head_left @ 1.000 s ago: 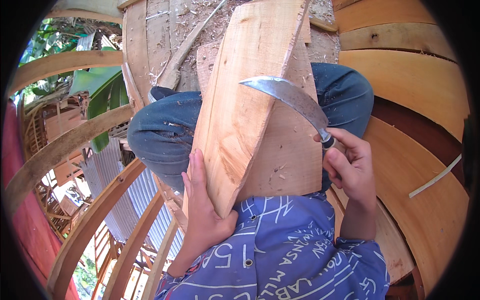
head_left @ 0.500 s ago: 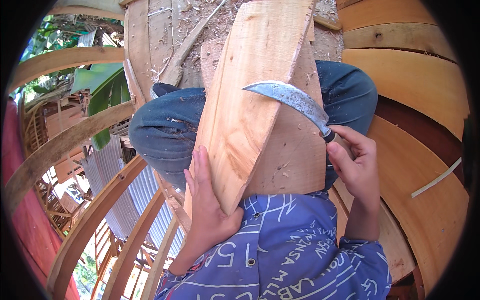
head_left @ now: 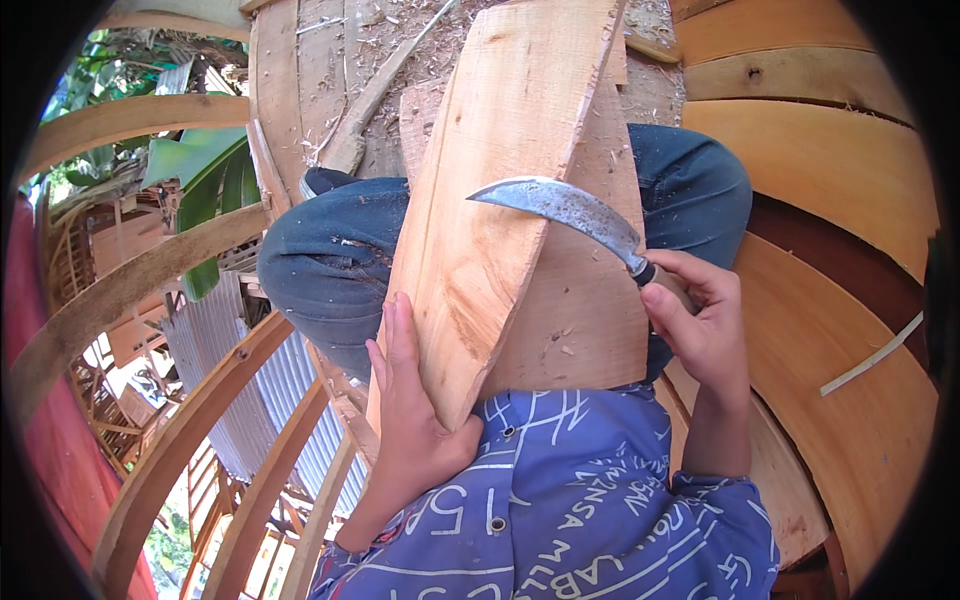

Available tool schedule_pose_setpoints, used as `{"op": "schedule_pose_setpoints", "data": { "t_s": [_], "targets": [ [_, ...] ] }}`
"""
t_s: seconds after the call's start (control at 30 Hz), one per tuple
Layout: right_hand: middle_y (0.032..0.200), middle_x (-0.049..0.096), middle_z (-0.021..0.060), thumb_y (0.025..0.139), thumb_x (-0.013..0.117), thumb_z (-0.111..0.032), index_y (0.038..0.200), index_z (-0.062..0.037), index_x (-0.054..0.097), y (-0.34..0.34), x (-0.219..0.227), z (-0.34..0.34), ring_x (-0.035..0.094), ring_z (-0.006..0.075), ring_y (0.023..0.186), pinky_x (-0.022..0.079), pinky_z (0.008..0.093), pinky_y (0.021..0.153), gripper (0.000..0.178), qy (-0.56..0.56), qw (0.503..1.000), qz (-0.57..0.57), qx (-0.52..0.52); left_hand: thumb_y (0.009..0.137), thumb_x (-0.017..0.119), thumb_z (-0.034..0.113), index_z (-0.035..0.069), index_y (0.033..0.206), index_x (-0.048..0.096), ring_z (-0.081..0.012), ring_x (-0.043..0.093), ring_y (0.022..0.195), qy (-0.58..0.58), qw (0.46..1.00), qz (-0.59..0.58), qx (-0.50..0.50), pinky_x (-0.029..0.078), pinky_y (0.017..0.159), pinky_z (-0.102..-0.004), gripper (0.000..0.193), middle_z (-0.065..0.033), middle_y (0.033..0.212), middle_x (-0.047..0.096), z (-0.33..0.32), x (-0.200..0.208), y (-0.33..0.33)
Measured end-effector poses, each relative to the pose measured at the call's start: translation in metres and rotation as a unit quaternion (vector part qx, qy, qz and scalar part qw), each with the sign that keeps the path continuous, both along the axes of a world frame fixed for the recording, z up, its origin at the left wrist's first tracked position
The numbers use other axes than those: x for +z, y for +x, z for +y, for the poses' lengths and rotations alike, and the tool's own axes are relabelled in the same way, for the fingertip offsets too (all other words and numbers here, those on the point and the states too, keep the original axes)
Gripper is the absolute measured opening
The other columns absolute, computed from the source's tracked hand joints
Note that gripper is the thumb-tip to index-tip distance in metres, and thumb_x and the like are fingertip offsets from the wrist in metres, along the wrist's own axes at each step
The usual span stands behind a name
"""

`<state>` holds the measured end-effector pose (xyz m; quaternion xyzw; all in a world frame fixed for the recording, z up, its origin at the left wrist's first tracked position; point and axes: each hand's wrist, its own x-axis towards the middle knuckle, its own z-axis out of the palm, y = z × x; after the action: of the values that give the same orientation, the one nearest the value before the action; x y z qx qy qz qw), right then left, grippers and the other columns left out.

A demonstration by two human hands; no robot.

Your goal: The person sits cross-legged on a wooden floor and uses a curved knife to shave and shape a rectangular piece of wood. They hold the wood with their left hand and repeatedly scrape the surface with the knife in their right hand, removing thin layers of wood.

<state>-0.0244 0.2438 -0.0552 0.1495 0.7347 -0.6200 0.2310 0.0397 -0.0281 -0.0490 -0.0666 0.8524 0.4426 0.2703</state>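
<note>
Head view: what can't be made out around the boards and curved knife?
In the head view:
Knife handle: mostly hidden inside the right hand.
Lower board: partly covered by the upper board.
Upper board's far corner: cut off by the top edge.
Blade: contact with the board unclear from above.

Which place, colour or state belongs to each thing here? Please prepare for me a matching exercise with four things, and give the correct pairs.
Things:
1. Left hand
2. Right hand
3. Upper board
4. Shirt

Places, colours or states:
A. Blue with pale lettering
B. Slants across a second board
C. Lies against item 3's near left edge
D. Grips the curved knife

Pairs: 1-C, 2-D, 3-B, 4-A
</note>
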Motion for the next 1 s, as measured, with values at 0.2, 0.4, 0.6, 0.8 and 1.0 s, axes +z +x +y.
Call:
{"op": "schedule_pose_setpoints", "data": {
  "t_s": [0.2,0.4,0.6,0.8,1.0],
  "targets": [
    [0.07,0.056,-0.003,0.095,0.061,-0.012,0.117,0.0014,0.059,-0.019,-0.027,0.039,0.045,0.0011,0.055,0.035,0.019,0.047,0.025,0.239,0.897,0.265,-0.26,0.061,0.064,0.009,-0.004,0.15,0.003,-0.0415,0.005,0.147,-0.032,0.999,0.016,-0.026,-0.005,0.113,-0.0592,0.108,-0.0273,0.155,0.013,-0.001,0.0,0.002],
    [0.064,0.049,-0.0054,0.095,0.059,-0.009,0.113,-0.0013,0.057,-0.007,-0.02,0.016,0.038,-0.0002,0.045,0.029,0.0178,0.038,0.02,0.09,0.975,0.12,-0.161,0.059,0.066,0.012,-0.002,0.151,0.009,-0.0391,0.007,0.147,-0.07,0.996,0.042,-0.047,-0.004,0.113,-0.0596,0.109,-0.0258,0.156,0.014,0.003,-0.004,0.003],
    [0.071,0.052,-0.0001,0.096,0.057,-0.011,0.114,-0.0015,0.048,-0.002,-0.047,-0.046,0.042,0.0023,0.044,0.033,0.0191,0.037,0.022,-0.066,0.989,0.071,-0.116,0.062,0.076,0.029,-0.001,0.15,0.014,-0.0379,0.008,0.147,-0.129,0.986,0.052,-0.091,-0.002,0.113,-0.0608,0.112,-0.0248,0.156,0.016,0.002,-0.009,0.007],
    [0.076,0.052,0.0002,0.091,0.064,-0.01,0.106,-0.0044,0.049,-0.004,-0.046,-0.064,0.046,0.0026,0.049,0.035,0.0196,0.041,0.022,-0.063,0.997,0.05,-0.022,0.071,0.078,0.037,0.001,0.148,0.025,-0.0391,0.032,0.137,-0.155,0.987,0.045,-0.009,0.023,0.111,-0.0509,0.1,-0.0248,0.145,0.035,-0.027,0.003,0.008],
    [0.07,0.051,-0.0025,0.085,0.069,-0.005,0.103,-0.0053,0.049,-0.008,-0.05,-0.072,0.047,0.0025,0.05,0.036,0.0194,0.042,0.027,-0.038,0.997,0.053,-0.028,0.079,0.075,0.031,0.001,0.136,0.044,-0.0321,0.058,0.106,-0.136,0.984,0.0,0.118,0.047,0.09,-0.0375,0.071,-0.0204,0.119,0.056,-0.05,0.007,0.013]
  ]
}}
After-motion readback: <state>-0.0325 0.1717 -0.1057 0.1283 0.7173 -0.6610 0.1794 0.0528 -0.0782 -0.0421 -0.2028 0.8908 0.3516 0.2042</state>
